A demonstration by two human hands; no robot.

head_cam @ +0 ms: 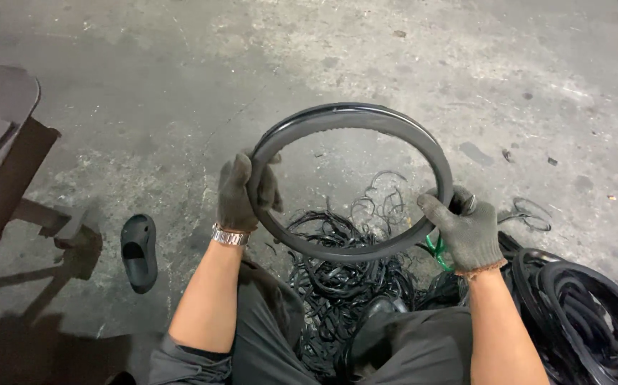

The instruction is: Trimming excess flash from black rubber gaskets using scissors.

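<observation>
Head view: both gloved hands, left hand (pixel 241 194) and right hand (pixel 466 229), grip opposite sides of the black rubber ring (pixel 349 182) above the trimmings pile (pixel 344 278); it looks light, flexible, best held by its rim.

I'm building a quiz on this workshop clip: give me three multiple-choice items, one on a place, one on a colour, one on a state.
1. Where does the dark clog lie?
A. on the floor by the left arm
B. on the ring pile
C. in the lap

2. What colour are the gloves?
A. white
B. grey
C. orange

3. How is the black ring held?
A. lying on the floor
B. by one hand
C. by both hands

Answers: 1 A, it lies on the concrete floor. 2 B, both are grey. 3 C, left hand and right hand each clasp its rim.
</observation>
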